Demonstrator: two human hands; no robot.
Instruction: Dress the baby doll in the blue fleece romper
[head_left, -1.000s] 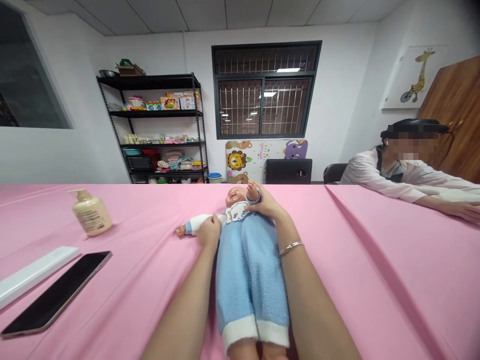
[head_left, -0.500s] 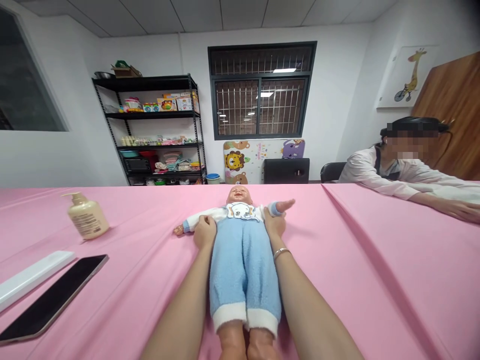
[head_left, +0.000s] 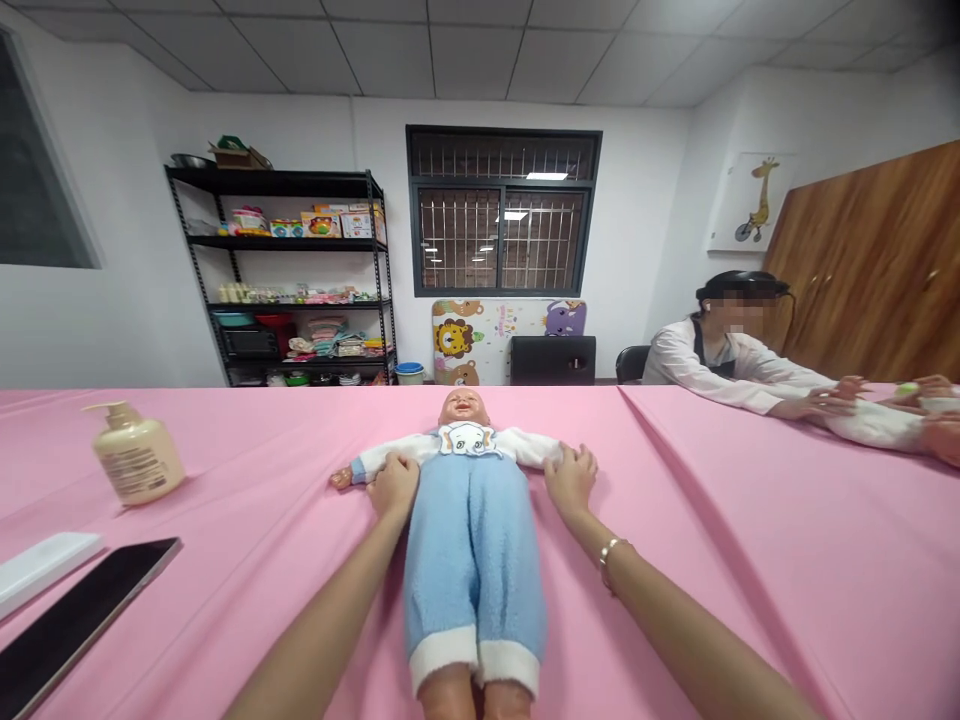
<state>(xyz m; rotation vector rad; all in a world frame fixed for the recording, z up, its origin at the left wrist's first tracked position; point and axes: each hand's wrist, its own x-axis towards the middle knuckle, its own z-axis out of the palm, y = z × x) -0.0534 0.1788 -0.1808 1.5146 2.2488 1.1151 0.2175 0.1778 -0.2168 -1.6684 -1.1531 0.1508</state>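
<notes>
A baby doll (head_left: 471,520) in a white top and fluffy blue trousers lies on its back along the pink table (head_left: 720,560), head away from me, both arms spread sideways. My left hand (head_left: 392,485) is closed on the doll's arm on the left, near the shoulder. My right hand (head_left: 572,478) covers the end of the doll's other arm and holds it down against the cloth, fingers curled over it. A bracelet circles my right wrist.
A cream pump bottle (head_left: 137,459) stands at the left. A dark tablet (head_left: 71,625) and a white flat case (head_left: 41,563) lie at the near left edge. Another person (head_left: 720,355) sits at the right with hands on a second doll (head_left: 885,420). Shelves stand behind.
The doll's right-side arm, raised by its head a second ago, has been swung out and laid flat on the table under my right hand. My left hand stayed on the other arm. The view pulled back.
</notes>
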